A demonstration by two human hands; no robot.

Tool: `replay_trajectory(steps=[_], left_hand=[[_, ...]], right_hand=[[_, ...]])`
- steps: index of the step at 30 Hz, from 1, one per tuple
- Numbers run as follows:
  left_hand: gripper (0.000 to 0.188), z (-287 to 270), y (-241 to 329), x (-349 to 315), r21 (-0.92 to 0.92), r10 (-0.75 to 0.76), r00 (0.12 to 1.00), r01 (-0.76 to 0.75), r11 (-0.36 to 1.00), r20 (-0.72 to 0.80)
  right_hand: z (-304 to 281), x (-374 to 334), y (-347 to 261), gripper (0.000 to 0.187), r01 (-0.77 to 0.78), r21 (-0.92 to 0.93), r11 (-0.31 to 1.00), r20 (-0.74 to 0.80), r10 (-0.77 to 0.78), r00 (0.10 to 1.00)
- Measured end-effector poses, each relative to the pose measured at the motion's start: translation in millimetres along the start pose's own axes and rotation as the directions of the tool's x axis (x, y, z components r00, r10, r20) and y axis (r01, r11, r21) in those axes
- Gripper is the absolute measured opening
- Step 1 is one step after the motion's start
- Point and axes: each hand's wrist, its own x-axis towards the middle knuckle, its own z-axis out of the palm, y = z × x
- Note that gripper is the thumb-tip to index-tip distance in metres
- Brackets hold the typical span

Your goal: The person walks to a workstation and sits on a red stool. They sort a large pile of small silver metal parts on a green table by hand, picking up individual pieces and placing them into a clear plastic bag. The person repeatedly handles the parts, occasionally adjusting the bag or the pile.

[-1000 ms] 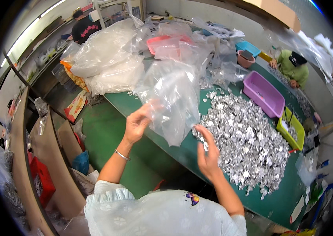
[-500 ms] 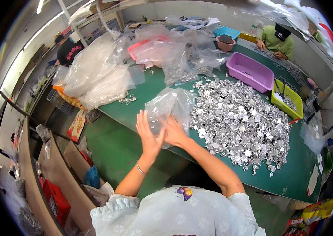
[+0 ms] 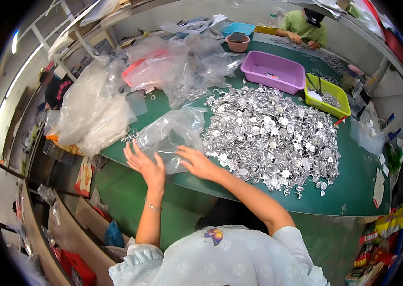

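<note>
A clear plastic bag (image 3: 165,128) lies spread and wrinkled on the green table, close to its front edge. My left hand (image 3: 146,167) is held at the bag's near left corner, palm turned inward and fingers spread, with nothing gripped. Over the bag's near right part is my right hand (image 3: 197,163), fingers stretched out and apart; whether it presses on the plastic I cannot tell. Just right of the bag spreads a large heap of small silvery metal pieces (image 3: 273,138), many of them curved or ring-like.
Behind the heap stand a purple tub (image 3: 273,71) and a yellow-green basket (image 3: 327,95) holding metal pieces. Large plastic bags (image 3: 92,105) cover the table's left part. A person in a green shirt (image 3: 301,28) works at the far side. Wooden partitions (image 3: 58,229) stand at lower left.
My hands have moved apart from each other, where before they nearly met over the bag. The bag now lies spread wider toward the left. The whole view has shifted a little.
</note>
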Motion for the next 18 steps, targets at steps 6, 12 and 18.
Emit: replay_trajectory(steps=[6,12,18], left_hand=[[0.050,-8,54,-27,-0.315,0.236,0.962,-0.269,0.910,-0.139],[0.048,41,109,-84,-0.722,0.570,0.672,-0.074,0.688,0.473],[0.051,80,150,-100,-0.610,0.584,0.580,-0.180,0.772,0.568]], right_hand=[[-69,-101,-22,0.026,-0.181,-0.345,0.921,-0.403,0.029,0.915],[-114,-194,-45,0.049,-0.566,-0.599,0.566,-0.530,0.250,0.810],[-127,-227,-48,0.066,-0.653,-0.647,0.394,-0.537,0.373,0.757]])
